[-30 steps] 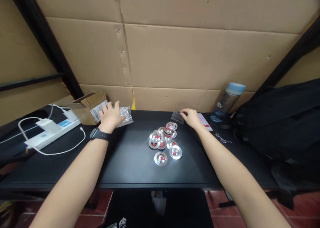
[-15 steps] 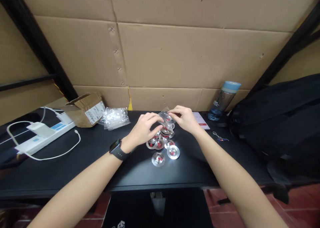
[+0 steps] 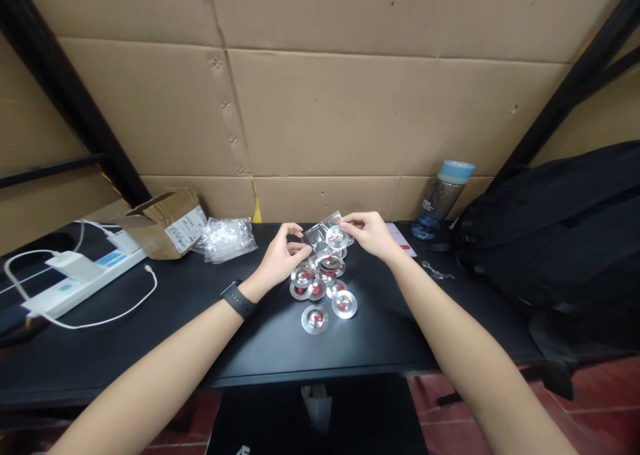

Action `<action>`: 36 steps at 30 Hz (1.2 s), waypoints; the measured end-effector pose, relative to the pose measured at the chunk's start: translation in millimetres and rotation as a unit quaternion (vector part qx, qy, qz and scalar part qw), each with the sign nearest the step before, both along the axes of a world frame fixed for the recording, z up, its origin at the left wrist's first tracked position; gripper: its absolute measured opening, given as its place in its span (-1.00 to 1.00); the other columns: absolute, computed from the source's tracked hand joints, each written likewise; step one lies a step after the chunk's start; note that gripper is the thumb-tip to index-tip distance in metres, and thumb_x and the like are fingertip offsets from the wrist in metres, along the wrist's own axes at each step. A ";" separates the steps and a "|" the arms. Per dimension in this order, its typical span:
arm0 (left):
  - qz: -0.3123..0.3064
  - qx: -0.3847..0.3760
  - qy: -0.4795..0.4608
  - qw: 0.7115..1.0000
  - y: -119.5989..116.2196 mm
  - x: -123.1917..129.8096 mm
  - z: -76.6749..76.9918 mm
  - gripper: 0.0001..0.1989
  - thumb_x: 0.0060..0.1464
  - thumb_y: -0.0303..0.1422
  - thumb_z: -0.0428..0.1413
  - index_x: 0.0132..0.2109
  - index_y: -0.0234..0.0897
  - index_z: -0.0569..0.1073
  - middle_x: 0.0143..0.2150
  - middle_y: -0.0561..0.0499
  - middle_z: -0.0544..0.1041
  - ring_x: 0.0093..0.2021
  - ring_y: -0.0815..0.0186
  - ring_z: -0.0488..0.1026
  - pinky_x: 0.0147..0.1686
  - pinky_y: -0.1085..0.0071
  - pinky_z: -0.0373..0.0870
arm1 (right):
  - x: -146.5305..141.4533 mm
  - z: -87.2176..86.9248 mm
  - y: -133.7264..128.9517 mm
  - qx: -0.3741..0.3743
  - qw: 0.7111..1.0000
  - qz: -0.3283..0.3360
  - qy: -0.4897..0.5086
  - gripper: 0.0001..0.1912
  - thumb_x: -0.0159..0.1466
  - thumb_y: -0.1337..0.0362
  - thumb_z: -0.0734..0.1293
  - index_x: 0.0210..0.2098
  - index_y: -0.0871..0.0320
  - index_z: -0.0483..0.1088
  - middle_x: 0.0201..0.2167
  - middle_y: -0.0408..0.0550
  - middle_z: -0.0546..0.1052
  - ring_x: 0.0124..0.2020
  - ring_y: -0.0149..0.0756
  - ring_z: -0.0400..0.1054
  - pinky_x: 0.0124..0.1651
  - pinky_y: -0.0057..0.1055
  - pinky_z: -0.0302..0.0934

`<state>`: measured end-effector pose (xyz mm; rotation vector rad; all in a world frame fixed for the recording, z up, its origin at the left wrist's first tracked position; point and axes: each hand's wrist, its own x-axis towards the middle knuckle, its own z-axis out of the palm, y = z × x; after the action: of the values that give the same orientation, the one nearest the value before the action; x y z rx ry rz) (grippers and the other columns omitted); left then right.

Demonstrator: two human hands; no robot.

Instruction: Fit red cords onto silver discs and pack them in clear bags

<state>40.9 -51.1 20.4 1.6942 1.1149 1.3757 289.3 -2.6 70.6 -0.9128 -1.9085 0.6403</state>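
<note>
My right hand (image 3: 369, 234) pinches the right side of a clear plastic bag (image 3: 316, 236) between thumb and fingers. A round silver disc with a red mark (image 3: 337, 238) shows at the bag's right part, by those fingertips; it appears to be inside the film. At the bag's left edge is my left hand (image 3: 284, 255), thumb and forefinger curved and apart; whether they touch the film I cannot tell. Below the bag lies a pile of similar silver discs (image 3: 317, 290), overlapping. Two discs lie nearer the front, one silver disc (image 3: 315, 320) and another silver disc (image 3: 345, 304).
Left of the pile lies a stack of clear plastic bags (image 3: 227, 240), beside an open cardboard box (image 3: 173, 225). Further left are a white power strip (image 3: 85, 278) and cable. At right stand a water bottle (image 3: 440, 202) and black backpack (image 3: 560, 242), with a keychain (image 3: 437, 272) before them.
My left hand has drawn back left from over the pile and its fingers have parted. The bag now lies more spread out, and the disc at my right fingertips shows more fully.
</note>
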 end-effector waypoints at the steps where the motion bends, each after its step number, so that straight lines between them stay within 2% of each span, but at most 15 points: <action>1: 0.003 -0.015 -0.029 0.999 0.5 1.3 -1.7 -0.57 0.04 -0.24 0.30 -0.02 -0.19 0.32 0.00 -0.03 0.43 -0.21 0.33 0.58 -0.21 0.38 0.52 | -0.5 -1.6 0.9 -0.009 1.000 0.001 0.014 -0.73 0.24 0.08 0.44 -0.26 0.16 0.63 -0.30 0.00 0.69 -0.31 -0.16 0.56 -0.24 -0.30 0.40; 3: 0.013 -0.022 -0.055 0.998 0.3 3.3 -3.3 -0.62 0.02 -0.19 0.32 -0.09 -0.22 0.40 -0.01 -0.05 0.46 -0.15 0.28 0.58 -0.15 0.34 0.54 | -3.4 -5.0 1.1 -0.029 0.998 0.004 0.047 -0.71 0.21 0.07 0.46 -0.26 0.17 0.63 -0.30 0.02 0.69 -0.30 -0.15 0.56 -0.23 -0.29 0.42; 6: 0.056 0.001 -0.019 0.998 -1.9 4.2 -2.0 -0.69 0.02 -0.13 0.34 -0.17 -0.22 0.60 0.10 -0.12 0.47 0.07 0.14 0.51 0.06 0.22 0.48 | -11.1 -10.1 -1.4 -0.059 0.993 0.022 0.097 -0.68 0.18 0.04 0.49 -0.26 0.18 0.61 -0.29 0.03 0.68 -0.28 -0.15 0.57 -0.20 -0.27 0.45; 9: 0.095 -0.003 0.008 0.995 -3.6 2.5 1.7 -0.68 0.02 -0.11 0.34 -0.09 -0.10 0.68 0.24 -0.11 0.42 0.28 0.04 0.35 0.23 0.15 0.34 | -20.1 -14.1 -6.3 -0.075 0.989 0.033 0.126 -0.67 0.15 0.05 0.51 -0.24 0.19 0.61 -0.26 0.05 0.68 -0.23 -0.13 0.59 -0.13 -0.24 0.48; 11: 0.077 -0.026 -0.008 0.997 -3.7 0.4 3.9 -0.67 0.02 -0.11 0.35 -0.08 -0.10 0.69 0.26 -0.11 0.42 0.32 0.03 0.31 0.26 0.14 0.30 | -25.5 -15.5 -10.7 -0.074 0.987 0.031 0.136 -0.68 0.14 0.07 0.52 -0.25 0.19 0.61 -0.26 0.06 0.68 -0.23 -0.13 0.59 -0.10 -0.21 0.49; 14: 0.022 -0.052 -0.041 0.998 -2.7 -2.6 5.3 -0.69 -0.03 -0.12 0.38 -0.17 -0.18 0.69 0.24 -0.13 0.46 0.27 0.03 0.37 0.26 0.13 0.31 | -32.7 -15.3 -19.4 -0.057 0.989 0.023 0.137 -0.71 0.14 0.09 0.53 -0.27 0.18 0.60 -0.30 0.05 0.68 -0.26 -0.13 0.60 -0.11 -0.21 0.51; 16: 0.016 -0.040 -0.059 0.997 -2.4 -3.5 5.5 -0.70 -0.07 -0.14 0.41 -0.22 -0.22 0.67 0.19 -0.14 0.50 0.22 0.05 0.42 0.25 0.12 0.32 | -36.7 -14.5 -25.2 -0.040 0.990 0.010 0.133 -0.74 0.16 0.09 0.51 -0.29 0.17 0.60 -0.32 0.03 0.67 -0.27 -0.13 0.60 -0.13 -0.22 0.52; 19: 0.006 -0.026 -0.073 0.997 -3.4 -2.9 6.7 -0.67 -0.06 -0.14 0.41 -0.19 -0.23 0.67 0.21 -0.15 0.49 0.21 0.05 0.43 0.23 0.12 0.36 | -41.3 -15.6 -30.8 -0.028 0.990 -0.004 0.137 -0.74 0.17 0.08 0.50 -0.28 0.16 0.59 -0.32 0.02 0.67 -0.28 -0.13 0.60 -0.16 -0.24 0.53; 22: -0.030 -0.051 -0.070 0.996 -5.3 -1.5 8.3 -0.65 -0.03 -0.11 0.39 -0.14 -0.23 0.69 0.28 -0.17 0.43 0.25 0.00 0.40 0.19 0.12 0.41 | -44.4 -19.0 -32.2 -0.027 0.990 0.000 0.140 -0.73 0.18 0.08 0.49 -0.27 0.15 0.59 -0.32 0.01 0.66 -0.27 -0.13 0.60 -0.15 -0.23 0.53; 26: -0.034 -0.070 -0.073 0.994 -5.1 -0.5 7.0 -0.70 -0.07 -0.14 0.41 -0.24 -0.23 0.71 0.24 -0.17 0.47 0.24 -0.01 0.41 0.18 0.12 0.42 | -44.8 -19.6 -31.3 -0.023 0.992 0.000 0.128 -0.74 0.18 0.08 0.49 -0.30 0.15 0.58 -0.34 0.01 0.66 -0.29 -0.13 0.59 -0.18 -0.25 0.52; 31: 0.012 -0.073 -0.083 0.994 -1.4 -0.3 1.7 -0.76 -0.11 -0.17 0.42 -0.35 -0.24 0.69 0.12 -0.17 0.53 0.20 0.03 0.43 0.20 0.12 0.37 | -29.3 -13.1 -16.4 -0.021 0.991 -0.014 0.135 -0.71 0.20 0.05 0.47 -0.27 0.17 0.54 -0.36 0.01 0.62 -0.46 -0.20 0.56 -0.38 -0.33 0.45; 33: 0.015 -0.089 -0.057 0.994 -0.1 -1.6 0.2 -0.75 -0.11 -0.15 0.41 -0.36 -0.24 0.69 0.10 -0.18 0.53 0.18 0.02 0.44 0.21 0.10 0.35 | -17.3 -12.6 -4.1 -0.009 0.986 -0.058 0.157 -0.68 0.23 0.03 0.43 -0.24 0.17 0.50 -0.36 0.00 0.61 -0.50 -0.24 0.54 -0.43 -0.36 0.42; 36: -0.003 -0.105 0.035 0.994 2.6 -5.3 -2.7 -0.74 -0.09 -0.12 0.38 -0.36 -0.22 0.70 0.09 -0.19 0.52 0.12 0.00 0.47 0.18 0.07 0.36 | 0.6 -16.1 15.1 0.017 0.976 -0.124 0.181 -0.70 0.25 0.05 0.39 -0.19 0.15 0.46 -0.31 -0.01 0.59 -0.48 -0.27 0.52 -0.42 -0.37 0.42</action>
<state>35.6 -48.6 17.7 1.6017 1.2471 1.1579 289.8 12.5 54.5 -0.9226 -1.4514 0.5768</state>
